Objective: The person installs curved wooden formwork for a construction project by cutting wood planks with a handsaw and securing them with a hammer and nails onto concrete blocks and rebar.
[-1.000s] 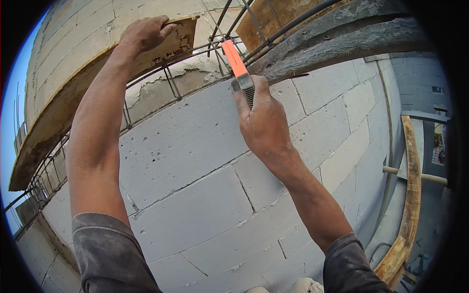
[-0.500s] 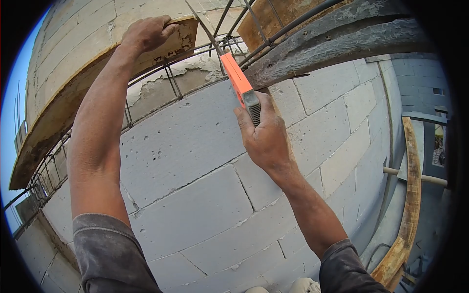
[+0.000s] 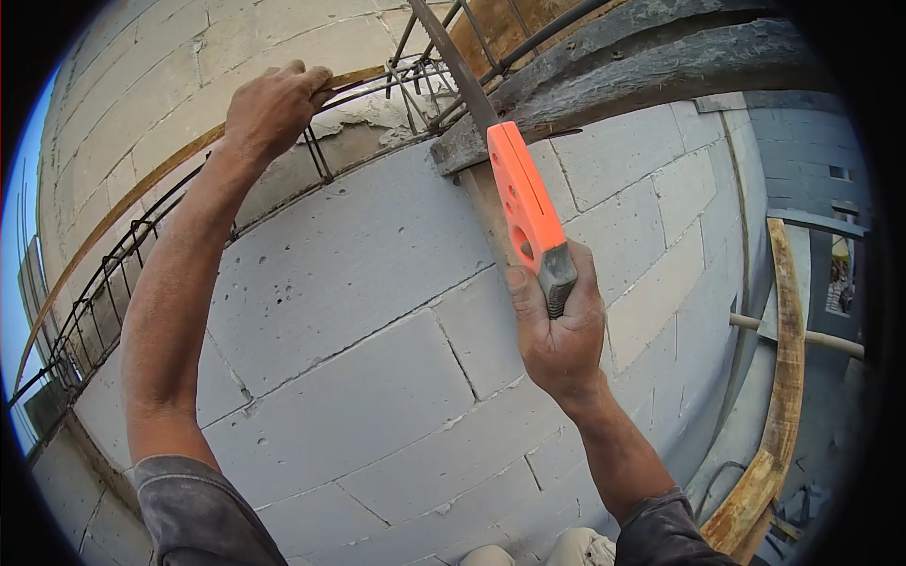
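The right hand (image 3: 563,325) was clenched round the grip of an orange-handled saw (image 3: 527,193), whose blade rose away from the fingers toward the steel bars (image 3: 415,80). Left of the saw and apart from it, the left hand (image 3: 272,113) grasped the edge of a thin board (image 3: 175,170) above the block wall (image 3: 359,274).

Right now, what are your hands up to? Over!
Left hand gripping board. Right hand holding orange-handled saw, blade up. Rebar near blade, maybe in the way.
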{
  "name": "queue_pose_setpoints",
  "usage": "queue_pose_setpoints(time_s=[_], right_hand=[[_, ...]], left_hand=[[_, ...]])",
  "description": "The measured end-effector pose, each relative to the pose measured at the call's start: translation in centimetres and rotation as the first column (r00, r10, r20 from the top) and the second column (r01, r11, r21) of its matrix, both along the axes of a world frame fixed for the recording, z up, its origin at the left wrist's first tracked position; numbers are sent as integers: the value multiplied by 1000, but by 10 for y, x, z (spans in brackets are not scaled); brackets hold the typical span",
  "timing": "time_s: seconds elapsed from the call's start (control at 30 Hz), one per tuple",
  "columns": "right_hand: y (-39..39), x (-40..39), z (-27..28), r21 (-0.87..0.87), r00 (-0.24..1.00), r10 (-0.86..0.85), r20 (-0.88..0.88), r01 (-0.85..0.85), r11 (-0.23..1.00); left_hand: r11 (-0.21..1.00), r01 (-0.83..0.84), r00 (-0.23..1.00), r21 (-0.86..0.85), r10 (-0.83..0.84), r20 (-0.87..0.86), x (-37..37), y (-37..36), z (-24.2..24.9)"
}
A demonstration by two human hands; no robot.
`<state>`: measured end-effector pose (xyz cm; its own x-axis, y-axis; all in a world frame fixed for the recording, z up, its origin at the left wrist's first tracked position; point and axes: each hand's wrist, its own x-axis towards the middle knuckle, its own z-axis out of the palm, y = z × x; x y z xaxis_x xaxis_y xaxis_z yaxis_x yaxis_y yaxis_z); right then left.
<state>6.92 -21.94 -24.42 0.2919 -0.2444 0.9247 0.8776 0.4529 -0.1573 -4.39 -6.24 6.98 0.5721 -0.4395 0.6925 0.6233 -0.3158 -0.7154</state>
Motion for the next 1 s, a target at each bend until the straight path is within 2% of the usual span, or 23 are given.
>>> queue_pose_setpoints(time_s=[0.1, 0.2, 0.3, 0.43, 0.63, 0.73, 0.83, 1.0], right_hand=[[-5, 3, -13, -19, 1000, 23, -11, -23, 1000], [-4, 5, -22, -21, 998, 55, -27, -55, 998], [-1, 6, -26, -13, 996, 80, -46, -81, 997], [-4, -5, -30, -47, 972, 184, -149, -193, 980], [-5, -7, -35, -56, 969, 166, -183, -179, 982], [1, 5, -41, -37, 992, 84, -93, -87, 995], [3, 2, -40, -15, 980, 149, -134, -152, 988], [1, -2, -30, -25, 984, 130, -123, -135, 991]], left_hand=[[998, -41, 997, 53, 38, 61, 3, 6, -22], [975, 5, 999, 221, -13, 38, 1, 13, -44], [960, 3, 1000, 282, -8, 16, 0, 25, -68], [977, -42, 999, 208, 40, 14, 4, 33, -88], [996, -44, 999, 82, 43, 12, 27, 23, -107], [988, -57, 998, 146, 53, 29, 33, 28, -112], [983, -36, 999, 181, 38, -4, 32, 34, -111], [982, -3, 1000, 190, 7, -22, 34, 36, -111]])
